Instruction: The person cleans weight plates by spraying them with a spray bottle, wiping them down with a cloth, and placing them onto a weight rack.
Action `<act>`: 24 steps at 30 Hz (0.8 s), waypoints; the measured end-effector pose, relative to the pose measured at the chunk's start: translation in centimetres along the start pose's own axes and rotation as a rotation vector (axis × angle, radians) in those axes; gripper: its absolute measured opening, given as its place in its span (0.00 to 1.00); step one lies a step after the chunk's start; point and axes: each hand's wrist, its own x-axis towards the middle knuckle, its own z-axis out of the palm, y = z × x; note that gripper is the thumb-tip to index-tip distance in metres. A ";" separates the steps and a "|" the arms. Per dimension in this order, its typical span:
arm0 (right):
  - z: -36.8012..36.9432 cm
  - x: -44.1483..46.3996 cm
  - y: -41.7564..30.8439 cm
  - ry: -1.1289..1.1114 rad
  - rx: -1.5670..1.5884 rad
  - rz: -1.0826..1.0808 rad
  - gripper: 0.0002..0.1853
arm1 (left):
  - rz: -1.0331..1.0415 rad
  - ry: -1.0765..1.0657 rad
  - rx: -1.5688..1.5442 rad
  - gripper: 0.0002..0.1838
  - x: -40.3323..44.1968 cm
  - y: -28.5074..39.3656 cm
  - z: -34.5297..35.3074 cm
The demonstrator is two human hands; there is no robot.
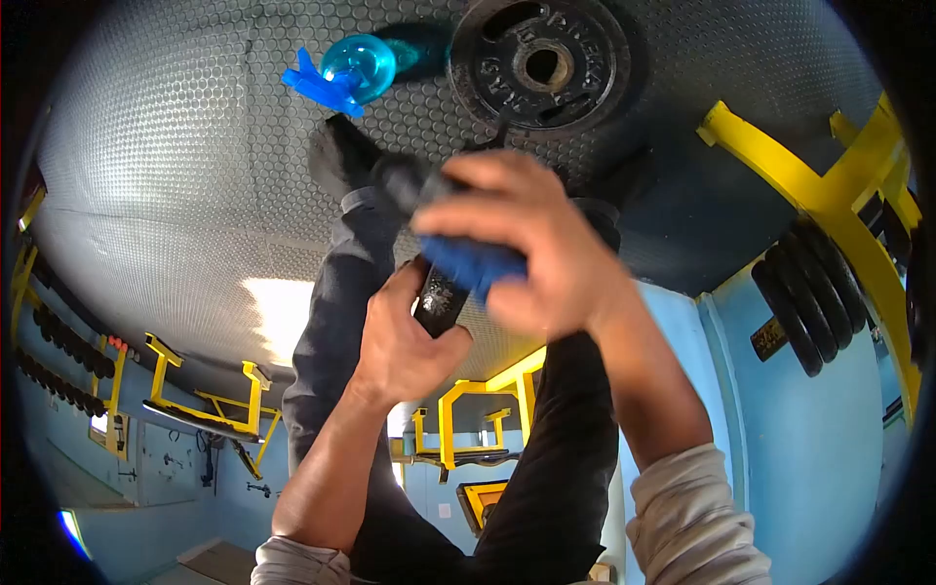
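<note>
My left hand point(405, 341) is closed around a black cylindrical piece of gym gear point(441, 304) with pale specks near its lower end. My right hand point(536, 239), smeared by motion, grips a blue cloth point(466, 263) and presses it over that black piece, hiding its middle. A blurred dark rounded part point(398, 180) shows just beyond the right fingers; whether it belongs to the same piece I cannot tell. On the floor past my hands lies a black weight plate point(487, 73), and left of it stands a teal spray bottle point(375, 63) with a blue trigger head.
Dark textured rubber matting point(185, 146) covers the floor. My legs point(327, 322) flank the hands. To the right, a yellow rack point(780, 161) carries several black plates point(809, 292). Yellow benches point(210, 414) and a dumbbell rack point(68, 361) line the far left.
</note>
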 end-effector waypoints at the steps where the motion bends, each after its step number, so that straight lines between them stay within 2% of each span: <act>1: -0.2 0.9 2.3 0.056 0.121 -0.019 0.31 | -0.007 0.006 -0.003 0.28 -0.2 -0.1 0.0; 2: -0.3 1.5 3.9 -0.045 0.684 0.184 0.30 | -0.009 -0.023 -0.166 0.28 -0.5 -0.2 0.1; 3: 0.0 1.4 4.6 -0.056 0.954 0.454 0.28 | -0.010 -0.056 -0.327 0.29 -0.7 -0.1 0.1; 4: 1.4 1.0 5.9 0.082 1.131 0.580 0.24 | -0.062 -0.131 -0.453 0.29 -1.0 -0.2 -0.2; 5: 3.8 -0.1 8.3 0.102 1.486 0.684 0.21 | -0.066 -0.137 -0.451 0.29 -1.2 0.3 0.0; 6: 5.7 -3.2 11.6 -0.044 1.577 0.846 0.21 | -0.093 -0.086 -0.629 0.30 -1.2 1.1 0.3; 7: 9.3 -6.0 12.7 0.044 1.672 0.909 0.23 | -0.116 -0.034 -0.806 0.31 -1.1 1.6 0.4; 8: 10.7 -6.4 8.7 0.256 1.817 0.861 0.24 | -0.065 -0.054 -0.805 0.33 -0.6 0.7 0.7; 9: 12.8 -8.3 7.4 0.370 2.130 0.972 0.25 | -0.070 -0.051 -0.809 0.33 -0.2 0.3 0.7; 10: 14.0 -8.6 3.9 0.560 2.158 1.056 0.26 | -0.079 -0.039 -0.788 0.34 0.3 -0.1 0.7; 11: 14.7 -10.4 2.1 0.355 2.312 0.905 0.26 | -0.090 -0.027 -0.767 0.35 0.6 -0.2 0.8; 12: 14.1 -9.5 -1.7 0.505 2.400 1.021 0.25 | -0.061 -0.022 -0.922 0.40 0.9 0.5 1.0; 13: 12.9 -8.2 -4.7 0.618 2.413 1.104 0.22 | -0.007 -0.005 -1.005 0.47 1.1 0.4 1.1; 15: 9.2 -5.5 -8.1 0.801 2.144 1.283 0.21 | 0.102 -0.011 -1.036 0.52 1.6 1.0 1.0; 16: 8.1 -6.2 -8.0 0.679 2.230 1.219 0.21 | 0.130 0.006 -0.831 0.51 1.6 1.2 0.8; 17: 6.9 -7.5 -7.5 0.549 2.309 1.149 0.21 | 0.144 -0.003 -0.829 0.51 1.9 1.1 0.7; 18: 6.1 -8.6 -6.7 0.305 2.278 0.989 0.21 | 0.142 0.001 -0.654 0.50 2.1 0.7 0.8; 19: 5.1 -7.9 -7.4 0.335 1.759 1.260 0.23 | 0.136 0.005 -0.482 0.48 2.2 0.1 0.9; 20: 5.2 -7.7 -5.9 0.197 1.358 1.153 0.23 | 0.141 0.076 -0.369 0.44 2.7 -0.2 1.1; 21: 5.2 -7.5 -4.3 0.061 0.961 1.030 0.24 | 0.164 0.080 -0.395 0.43 3.3 -0.5 1.5; 22: 4.3 -6.5 -3.7 0.052 0.948 1.025 0.24 | 0.131 0.030 -0.465 0.43 3.5 -1.1 2.1; 24: 2.9 -4.0 -2.9 -0.106 0.479 0.909 0.21 | 0.075 -0.079 -0.589 0.44 4.3 -0.7 1.9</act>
